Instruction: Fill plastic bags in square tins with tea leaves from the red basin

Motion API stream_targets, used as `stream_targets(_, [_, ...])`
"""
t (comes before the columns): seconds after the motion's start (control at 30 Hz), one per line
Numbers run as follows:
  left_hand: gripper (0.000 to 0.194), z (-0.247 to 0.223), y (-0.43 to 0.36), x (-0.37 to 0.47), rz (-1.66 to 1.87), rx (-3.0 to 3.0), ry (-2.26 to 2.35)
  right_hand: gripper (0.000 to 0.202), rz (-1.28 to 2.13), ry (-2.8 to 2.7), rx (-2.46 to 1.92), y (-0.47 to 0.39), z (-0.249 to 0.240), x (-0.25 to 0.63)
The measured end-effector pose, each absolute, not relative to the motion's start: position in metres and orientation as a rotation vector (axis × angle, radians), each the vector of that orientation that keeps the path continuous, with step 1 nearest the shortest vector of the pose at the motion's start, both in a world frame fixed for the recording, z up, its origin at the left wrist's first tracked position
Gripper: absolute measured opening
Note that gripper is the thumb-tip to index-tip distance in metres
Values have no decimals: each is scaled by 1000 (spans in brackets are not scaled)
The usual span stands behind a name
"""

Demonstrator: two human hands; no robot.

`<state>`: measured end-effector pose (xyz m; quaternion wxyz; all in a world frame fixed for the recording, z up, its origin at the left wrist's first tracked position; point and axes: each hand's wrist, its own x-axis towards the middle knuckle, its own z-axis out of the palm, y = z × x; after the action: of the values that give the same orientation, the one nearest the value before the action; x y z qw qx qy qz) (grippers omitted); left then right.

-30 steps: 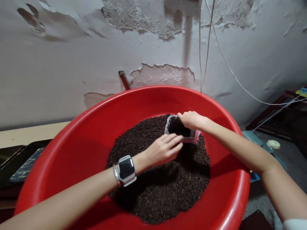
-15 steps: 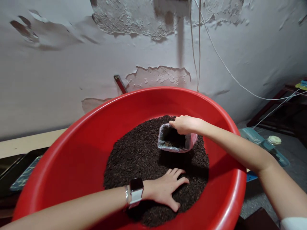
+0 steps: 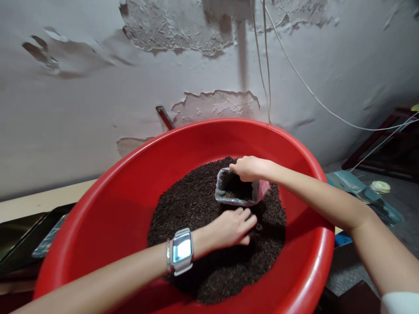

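Note:
A big red basin holds dark, shredded loose material. My right hand is closed on the upper rim of a plastic bag, whose mouth faces me and which has some dark material inside. Just below the bag's lower rim is my left hand, palm down over the loose material, fingers bent and slightly apart. Whether small bits lie under its fingertips is hidden. A lit watch and a bracelet are on the left wrist.
Behind the basin stands a peeling wall with hanging cables. Dark trays lie at the left beside a pale board. A teal plastic item and a pale round object are at the right.
My left hand has lifted from the material and moved up toward the bag, its fingers drawn closer together. The watch face has lit up. My right hand still holds the bag in nearly the same place.

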<state>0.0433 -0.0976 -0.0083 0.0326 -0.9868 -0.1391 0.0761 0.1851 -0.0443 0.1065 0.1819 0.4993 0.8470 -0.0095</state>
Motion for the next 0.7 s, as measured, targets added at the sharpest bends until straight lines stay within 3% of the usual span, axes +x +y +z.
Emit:
stream_targets(0.13, [24,22,-64,48,-96,-2863,-792,37,-38,2400,1418,-43,106,186])
stream_targets(0.27, [29,20,-39,46,-206,-2882,-665,39,-63,2406,1446,-38,104,190])
stream_targets(0.43, [19,18,-53,45,-473,-2731,-511,38,-63,2403,1393,-36,103,187])
stream_targets(0.57, [24,2,-90,58,-298,-2924,70,40,-54,2423,1398,-39,102,184])
stream_targets(0.7, [46,-41,-116,83,-114,-3216,-6,40,-43,2438,1406,-41,101,185])
